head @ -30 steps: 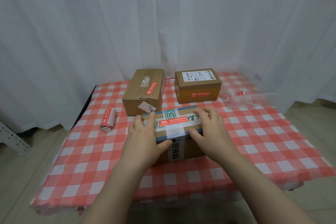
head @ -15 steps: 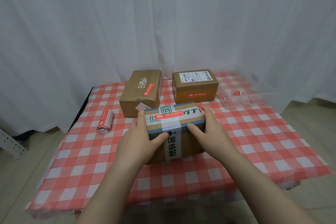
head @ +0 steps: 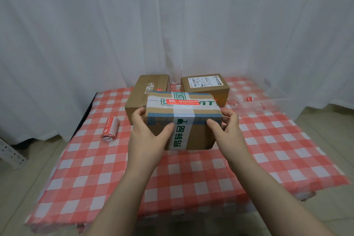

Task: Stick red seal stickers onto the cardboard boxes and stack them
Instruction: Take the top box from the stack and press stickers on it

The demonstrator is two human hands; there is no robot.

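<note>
I hold a taped cardboard box (head: 199, 132) lifted above the checked table (head: 172, 182), with a red seal sticker (head: 182, 102) across its top. My left hand (head: 147, 136) grips its left side and my right hand (head: 228, 132) grips its right side. Behind it stand two more cardboard boxes: a plain brown box (head: 147, 92) at back left with a small red sticker (head: 159, 89), and a box with a white shipping label (head: 205, 84) at back right. The held box hides part of both.
A roll of red seal stickers (head: 109, 129) lies on the left of the table. Clear plastic backing with red scraps (head: 249, 99) lies at the back right. A white curtain (head: 172, 25) hangs close behind the table.
Both hands moved from the box's top to its sides and raised it off the table, carrying it a little toward the two back boxes.
</note>
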